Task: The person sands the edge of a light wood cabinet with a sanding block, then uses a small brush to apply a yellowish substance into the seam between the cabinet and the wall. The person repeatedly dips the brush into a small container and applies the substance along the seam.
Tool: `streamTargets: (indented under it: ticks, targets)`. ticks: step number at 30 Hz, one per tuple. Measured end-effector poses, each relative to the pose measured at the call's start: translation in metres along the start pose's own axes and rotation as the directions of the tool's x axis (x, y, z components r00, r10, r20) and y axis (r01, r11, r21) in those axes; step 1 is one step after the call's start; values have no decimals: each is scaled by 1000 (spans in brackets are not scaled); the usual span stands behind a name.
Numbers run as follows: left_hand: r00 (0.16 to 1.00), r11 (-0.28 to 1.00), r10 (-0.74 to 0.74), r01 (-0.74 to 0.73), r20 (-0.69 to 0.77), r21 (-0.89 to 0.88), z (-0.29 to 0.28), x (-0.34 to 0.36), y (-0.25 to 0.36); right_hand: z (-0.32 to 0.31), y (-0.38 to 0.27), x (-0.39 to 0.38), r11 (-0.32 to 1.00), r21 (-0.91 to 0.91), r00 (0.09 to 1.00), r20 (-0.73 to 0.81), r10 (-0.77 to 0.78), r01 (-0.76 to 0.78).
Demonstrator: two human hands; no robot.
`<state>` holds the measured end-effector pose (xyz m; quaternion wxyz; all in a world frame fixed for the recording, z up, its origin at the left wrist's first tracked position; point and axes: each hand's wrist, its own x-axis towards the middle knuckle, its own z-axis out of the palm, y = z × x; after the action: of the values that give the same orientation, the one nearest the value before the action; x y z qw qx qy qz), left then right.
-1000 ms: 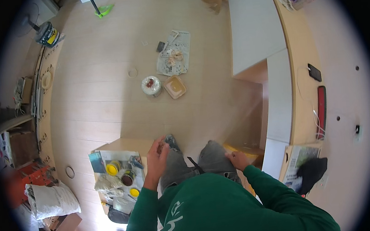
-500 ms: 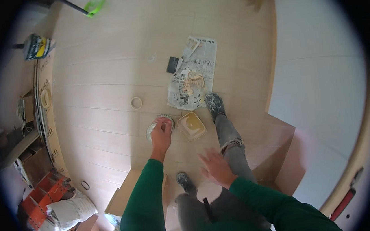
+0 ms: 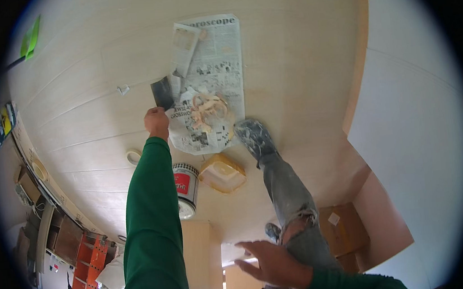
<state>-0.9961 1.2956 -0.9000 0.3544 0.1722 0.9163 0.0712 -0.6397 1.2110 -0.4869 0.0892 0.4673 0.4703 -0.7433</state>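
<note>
My left hand (image 3: 156,122) reaches far forward, its fingers closed on the near edge of a dark square sheet of sandpaper (image 3: 162,93). The sheet lies beside a newspaper (image 3: 218,47) spread on the floor. Crumpled strips of used masking tape (image 3: 207,111) and a folded piece of newspaper (image 3: 183,44) rest on it. Over my bent knee, my right hand (image 3: 275,263) is open with its fingers spread and nothing in it. A metal paint can (image 3: 188,184) stands by my left forearm, partly hidden by it. Next to the can is a yellowish plastic tub (image 3: 223,173).
A masking tape roll (image 3: 133,157) lies left of the can. A cardboard box (image 3: 201,260) is near my left arm. Along the left wall are an orange ladder (image 3: 88,272) and a green-edged dustpan (image 3: 31,38). A large white panel (image 3: 408,103) runs along the right.
My left hand has left the paint can and moved forward to the sandpaper. I have leaned forward, so the view has shifted. My right hand stays open near my knee.
</note>
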Motion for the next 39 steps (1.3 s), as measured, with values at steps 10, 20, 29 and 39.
streamTargets:
  ticks: [10, 20, 29, 39]
  targets:
    - [926, 942, 334, -320, 178, -104, -130, -306, -13, 32, 51, -1, 959, 277, 946, -291, 146, -62]
    - [731, 781, 313, 166, 607, -602, -264, -614, -92, 84, 54, -153, 956, 143, 837, -528, -147, 257]
    - [487, 948, 313, -110, 816, -298, -270, -723, -111, 235, 96, -347, 991, -95, 399, -908, -126, 97]
    - [-59, 735, 43, -674, 997, -71, -246, -920, -259, 452, 273, -535, 911, 141, 507, -858, -82, 387]
